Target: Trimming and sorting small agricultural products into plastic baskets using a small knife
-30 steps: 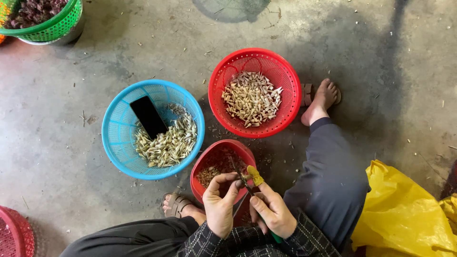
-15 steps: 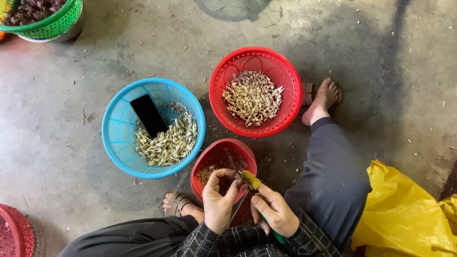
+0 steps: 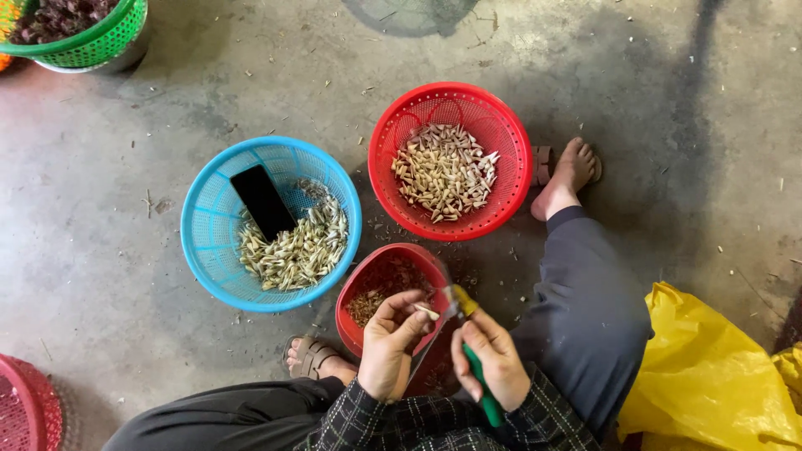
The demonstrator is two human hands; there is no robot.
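Observation:
My left hand (image 3: 393,342) pinches a small pale clove (image 3: 426,311) over a small red bowl (image 3: 380,280) that holds brownish scraps. My right hand (image 3: 493,359) grips a small knife with a green handle (image 3: 483,397), its tip against the clove. Ahead lies a blue basket (image 3: 209,242) with pale husked pieces and a black phone (image 3: 262,201) inside. To its right a red basket (image 3: 510,159) holds many pale cloves.
A green basket (image 3: 104,42) with dark pieces stands at the far left corner. A red basket's rim (image 3: 29,409) shows at the near left. A yellow plastic bag (image 3: 710,384) lies by my right leg. Both sandalled feet rest on the concrete floor.
My hands have drawn slightly together over the small red bowl. The knife tip has come down onto the clove. The baskets have not moved.

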